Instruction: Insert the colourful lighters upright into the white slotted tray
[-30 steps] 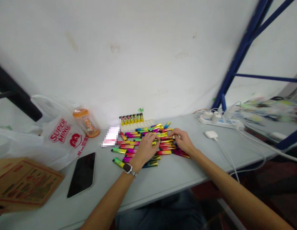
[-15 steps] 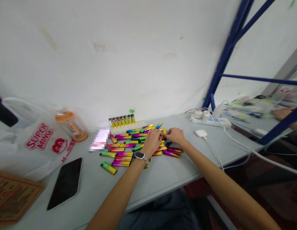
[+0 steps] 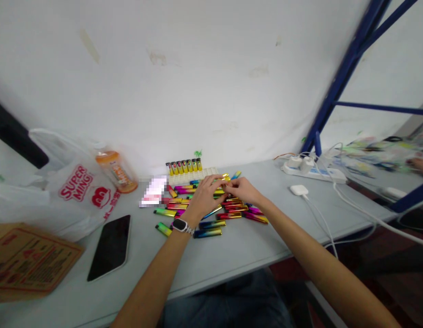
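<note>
Holds the left hand [image 3: 207,197] and the right hand [image 3: 244,189] together at the fingertips, above a loose spread of shiny, many-coloured lighters [image 3: 228,215] on the grey tabletop [image 3: 252,250]. Curls the fingers of both inward; cannot tell whether gripping a lighter or merely touching one. Wears a smartwatch [image 3: 179,224] on the left wrist, just beside a dark-blue and yellow lighter [image 3: 207,233] at the near edge of the spread. Has, behind the spread and close to the wall [image 3: 211,91], a pale tray [image 3: 210,172] and, toward its left end, a row of seven upright lighters [image 3: 186,166]. Has, farther left, a pixelated pale rectangle [image 3: 155,189], a dark-screened tablet [image 3: 109,247], an orange bottle [image 3: 117,171], a white plastic bag [image 3: 84,191] and a cardboard box [image 3: 33,264]. Has, to the right, a white charger [image 3: 299,190], a power strip [image 3: 315,173] and, beyond a blue metal frame [image 3: 334,86], a co-worker's hand [image 3: 421,165], partly cut off.
</note>
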`<action>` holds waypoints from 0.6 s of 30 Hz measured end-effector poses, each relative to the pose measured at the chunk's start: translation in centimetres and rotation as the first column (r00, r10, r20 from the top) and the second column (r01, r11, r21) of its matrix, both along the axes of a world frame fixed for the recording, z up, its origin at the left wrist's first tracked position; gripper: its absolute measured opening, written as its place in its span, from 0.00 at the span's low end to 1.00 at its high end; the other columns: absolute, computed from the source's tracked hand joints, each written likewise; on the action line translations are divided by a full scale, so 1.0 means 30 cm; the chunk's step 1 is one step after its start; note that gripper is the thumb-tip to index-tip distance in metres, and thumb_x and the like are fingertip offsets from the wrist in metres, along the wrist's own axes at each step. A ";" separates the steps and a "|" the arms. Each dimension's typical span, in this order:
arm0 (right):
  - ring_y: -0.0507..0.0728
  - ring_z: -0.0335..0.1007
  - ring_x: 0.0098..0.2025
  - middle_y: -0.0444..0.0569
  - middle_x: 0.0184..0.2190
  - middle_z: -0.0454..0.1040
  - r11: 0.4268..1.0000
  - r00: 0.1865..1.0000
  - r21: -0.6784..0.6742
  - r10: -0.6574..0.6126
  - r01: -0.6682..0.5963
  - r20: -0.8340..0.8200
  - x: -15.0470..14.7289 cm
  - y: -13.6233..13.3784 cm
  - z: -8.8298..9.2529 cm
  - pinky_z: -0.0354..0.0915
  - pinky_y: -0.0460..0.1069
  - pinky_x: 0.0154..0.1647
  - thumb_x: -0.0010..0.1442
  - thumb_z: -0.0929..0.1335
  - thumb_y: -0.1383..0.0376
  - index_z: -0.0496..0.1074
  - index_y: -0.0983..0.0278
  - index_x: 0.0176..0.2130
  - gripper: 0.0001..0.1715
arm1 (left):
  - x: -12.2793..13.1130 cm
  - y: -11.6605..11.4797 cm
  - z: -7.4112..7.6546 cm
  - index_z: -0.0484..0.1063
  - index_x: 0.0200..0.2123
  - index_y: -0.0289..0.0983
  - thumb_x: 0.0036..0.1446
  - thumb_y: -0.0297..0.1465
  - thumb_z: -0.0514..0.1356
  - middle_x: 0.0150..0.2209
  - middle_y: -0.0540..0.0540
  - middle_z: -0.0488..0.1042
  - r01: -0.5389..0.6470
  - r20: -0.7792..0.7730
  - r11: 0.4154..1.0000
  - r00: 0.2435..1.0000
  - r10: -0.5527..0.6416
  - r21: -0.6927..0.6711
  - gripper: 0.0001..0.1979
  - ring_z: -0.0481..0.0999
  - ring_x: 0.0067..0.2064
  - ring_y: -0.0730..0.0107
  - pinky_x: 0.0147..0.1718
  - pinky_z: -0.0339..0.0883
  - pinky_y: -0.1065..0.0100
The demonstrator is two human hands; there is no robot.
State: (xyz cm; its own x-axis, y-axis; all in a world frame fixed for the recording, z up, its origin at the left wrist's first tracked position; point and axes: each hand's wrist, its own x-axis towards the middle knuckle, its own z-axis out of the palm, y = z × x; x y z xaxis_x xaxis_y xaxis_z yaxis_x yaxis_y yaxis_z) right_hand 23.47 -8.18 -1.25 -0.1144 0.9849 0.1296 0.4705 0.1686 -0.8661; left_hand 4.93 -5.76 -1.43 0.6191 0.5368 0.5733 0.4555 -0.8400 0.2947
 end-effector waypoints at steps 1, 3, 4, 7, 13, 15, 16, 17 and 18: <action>0.49 0.51 0.22 0.38 0.17 0.58 0.999 0.999 -0.005 0.041 -0.041 -0.031 -0.028 0.006 0.004 0.49 0.46 0.25 0.53 0.66 0.56 0.64 0.64 0.20 0.18 | -0.023 0.002 0.000 0.71 0.49 0.41 0.56 0.29 0.62 0.52 0.43 0.72 -0.017 -0.024 1.000 1.000 0.017 -0.001 0.16 0.68 0.56 0.58 0.56 0.61 0.55; 0.48 0.48 0.22 0.38 0.16 0.55 0.997 0.995 -0.003 0.074 -0.074 -0.062 -0.079 0.024 0.007 0.46 0.46 0.24 0.54 0.67 0.54 0.63 0.64 0.20 0.20 | -0.072 0.011 -0.005 0.72 0.44 0.40 0.58 0.29 0.61 0.46 0.44 0.75 -0.073 -0.057 0.997 0.996 0.073 0.002 0.10 0.71 0.51 0.58 0.52 0.62 0.56; 0.48 0.48 0.22 0.38 0.16 0.54 0.998 0.995 0.011 0.069 -0.068 -0.073 -0.102 0.035 0.007 0.46 0.46 0.24 0.54 0.67 0.52 0.63 0.64 0.20 0.22 | -0.096 0.016 -0.009 0.72 0.42 0.39 0.60 0.31 0.60 0.43 0.44 0.75 -0.099 -0.061 0.995 0.993 0.099 -0.003 0.07 0.72 0.49 0.57 0.50 0.63 0.57; 0.50 0.52 0.23 0.40 0.17 0.58 0.998 0.990 0.063 0.024 -0.015 -0.141 -0.161 0.073 0.002 0.51 0.46 0.26 0.58 0.63 0.46 0.64 0.64 0.20 0.28 | -0.154 0.018 -0.030 0.71 0.37 0.39 0.64 0.35 0.56 0.38 0.45 0.75 -0.129 -0.026 0.987 0.992 0.127 -0.101 0.07 0.73 0.43 0.59 0.44 0.63 0.60; 0.51 0.57 0.24 0.41 0.18 0.60 0.974 0.949 0.200 -0.035 0.102 -0.313 -0.278 0.107 -0.023 0.54 0.47 0.28 0.61 0.61 0.45 0.63 0.62 0.21 0.28 | -0.144 -0.042 -0.067 0.63 0.34 0.38 0.66 0.37 0.50 0.29 0.49 0.70 -0.098 0.282 0.883 0.927 0.249 -0.459 0.11 0.69 0.31 0.69 0.32 0.60 0.68; 0.51 0.55 0.23 0.40 0.17 0.58 0.955 0.941 0.252 -0.066 0.156 -0.331 -0.305 0.099 -0.035 0.53 0.47 0.27 0.61 0.62 0.47 0.60 0.62 0.20 0.27 | -0.122 -0.062 -0.071 0.63 0.32 0.38 0.64 0.37 0.53 0.30 0.50 0.70 -0.044 0.394 0.861 0.877 0.277 -0.507 0.10 0.67 0.31 0.70 0.33 0.60 0.69; 0.51 0.54 0.23 0.40 0.17 0.57 0.946 0.939 0.270 -0.080 0.177 -0.334 -0.313 0.092 -0.042 0.52 0.47 0.26 0.61 0.62 0.47 0.60 0.62 0.20 0.27 | -0.114 -0.069 -0.072 0.64 0.32 0.38 0.62 0.37 0.54 0.29 0.50 0.69 -0.010 0.439 0.842 0.850 0.291 -0.539 0.10 0.66 0.31 0.71 0.32 0.59 0.70; 0.51 0.54 0.23 0.40 0.17 0.57 0.940 0.938 0.283 -0.090 0.191 -0.335 -0.316 0.084 -0.049 0.52 0.47 0.26 0.62 0.62 0.47 0.60 0.62 0.20 0.28 | -0.108 -0.075 -0.072 0.64 0.31 0.37 0.61 0.37 0.54 0.27 0.51 0.68 0.046 0.478 0.817 0.829 0.290 -0.575 0.10 0.64 0.30 0.72 0.30 0.58 0.71; 0.51 0.53 0.23 0.40 0.17 0.57 0.937 0.937 0.289 -0.095 0.198 -0.335 -0.316 0.076 -0.057 0.51 0.47 0.26 0.62 0.61 0.47 0.61 0.62 0.21 0.28 | -0.105 -0.080 -0.072 0.64 0.28 0.37 0.61 0.38 0.54 0.25 0.52 0.66 0.084 0.508 0.794 0.807 0.301 -0.603 0.12 0.63 0.28 0.73 0.29 0.57 0.71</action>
